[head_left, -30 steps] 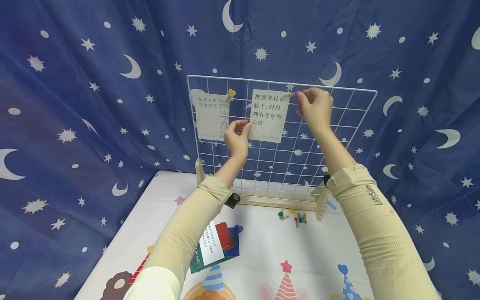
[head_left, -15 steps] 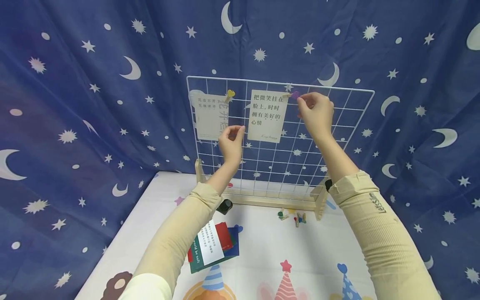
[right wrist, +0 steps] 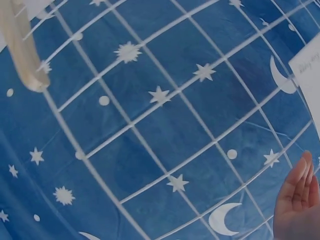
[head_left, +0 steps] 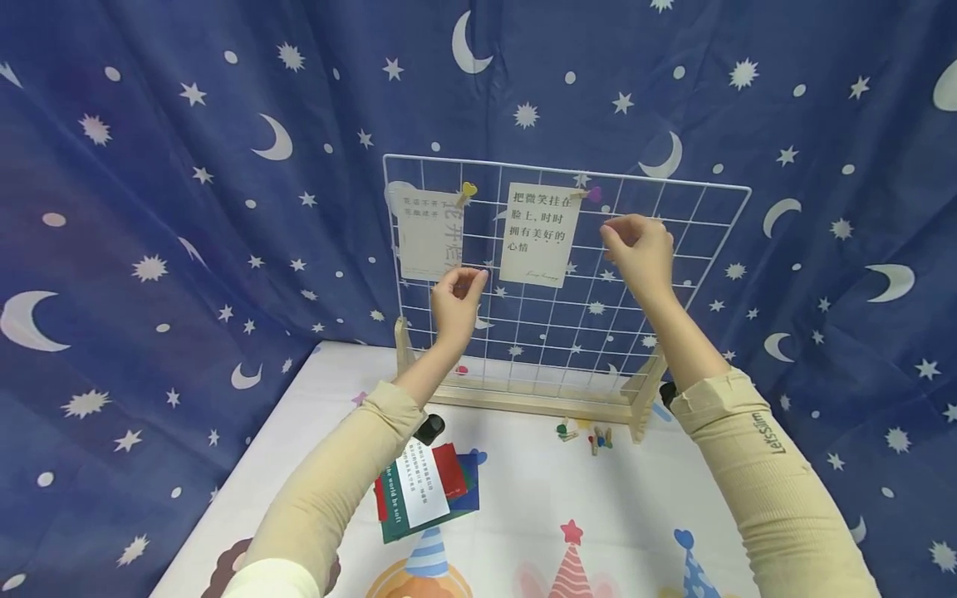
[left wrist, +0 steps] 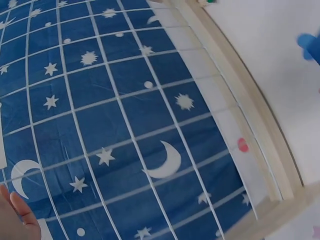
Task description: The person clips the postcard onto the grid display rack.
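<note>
A white wire grid (head_left: 673, 180) carries two cards. The right card (head_left: 532, 257), printed with several lines of characters, hangs from a wooden clothespin with a purple heart (head_left: 594, 194) at its upper right corner. On the left card (head_left: 422, 245) sits a clothespin with a yellow heart (head_left: 468, 190). My left hand (head_left: 453, 314) hovers before the grid, between the cards' lower edges, thumb and fingers loosely bent around nothing. To the right of the right card, my right hand (head_left: 647, 256) is just below the purple clothespin, apart from it and holding nothing.
The grid stands in a wooden base (head_left: 523, 402) on a patterned white tablecloth (head_left: 538, 473). Several small clothespins (head_left: 601, 439) lie in front of the base. A stack of cards (head_left: 419, 490) lies beside my left forearm. A blue curtain (head_left: 187, 249) with moons and stars hangs behind.
My left hand has let go of the right card and moved down and left. My right hand has released the purple clothespin and moved lower and slightly right; the card stays hanging.
</note>
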A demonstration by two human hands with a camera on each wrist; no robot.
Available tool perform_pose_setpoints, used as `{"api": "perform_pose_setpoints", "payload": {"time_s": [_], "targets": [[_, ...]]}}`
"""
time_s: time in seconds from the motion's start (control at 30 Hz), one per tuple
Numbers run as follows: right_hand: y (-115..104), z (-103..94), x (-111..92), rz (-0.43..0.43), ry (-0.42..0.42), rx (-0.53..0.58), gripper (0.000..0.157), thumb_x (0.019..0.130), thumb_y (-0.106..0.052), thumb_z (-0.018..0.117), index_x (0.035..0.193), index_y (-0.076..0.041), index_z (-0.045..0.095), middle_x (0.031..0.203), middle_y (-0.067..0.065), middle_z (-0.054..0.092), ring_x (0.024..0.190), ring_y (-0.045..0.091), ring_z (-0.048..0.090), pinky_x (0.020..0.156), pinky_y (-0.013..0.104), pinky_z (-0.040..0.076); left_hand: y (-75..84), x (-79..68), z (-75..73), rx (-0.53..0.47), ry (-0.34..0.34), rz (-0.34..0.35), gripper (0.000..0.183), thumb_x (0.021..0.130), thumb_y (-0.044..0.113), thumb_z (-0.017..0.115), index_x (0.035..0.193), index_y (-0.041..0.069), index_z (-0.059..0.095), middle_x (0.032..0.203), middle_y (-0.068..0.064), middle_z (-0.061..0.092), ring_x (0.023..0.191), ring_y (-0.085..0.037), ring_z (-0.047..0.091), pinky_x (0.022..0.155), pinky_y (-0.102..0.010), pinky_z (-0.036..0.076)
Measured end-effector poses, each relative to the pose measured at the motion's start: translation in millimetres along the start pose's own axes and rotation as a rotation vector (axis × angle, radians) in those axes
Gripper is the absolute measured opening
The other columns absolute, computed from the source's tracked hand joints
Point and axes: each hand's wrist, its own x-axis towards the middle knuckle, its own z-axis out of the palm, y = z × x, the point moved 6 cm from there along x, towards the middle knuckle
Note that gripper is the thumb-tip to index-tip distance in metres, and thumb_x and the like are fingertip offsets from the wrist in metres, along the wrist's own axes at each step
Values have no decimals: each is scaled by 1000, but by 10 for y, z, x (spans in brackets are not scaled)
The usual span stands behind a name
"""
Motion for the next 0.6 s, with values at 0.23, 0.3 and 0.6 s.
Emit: {"api": "perform_pose_setpoints", "payload": {"time_s": [0.23,0.3,0.6], "targets": [[81,2,-131,-26,-100,-10,29,94,-20,56,109,4,64,98,24,68,58,-15,51,55,1,41,11,-45,-133,70,-81,42,20,88,17,66,96,-1,65,88,-18,66,66,-11,54,61,-14,43],[97,5,-161,-30,-121,-14,29,94,-20,56,109,4,64,98,23,68,61,-8,55,57,1,42,-4,-49,-165,81,-95,52,21,88,17,65,99,-1,65,89,-18,67,69,-17,58,63,-14,43],[287,53,-413,-22,-195,-44,29,95,-19,55,112,4,63,102,23,67,84,36,67,59,0,39,-125,-226,-278,162,-241,34,27,88,16,65,109,-1,62,99,-21,64,84,-31,61,74,-30,51]]}}
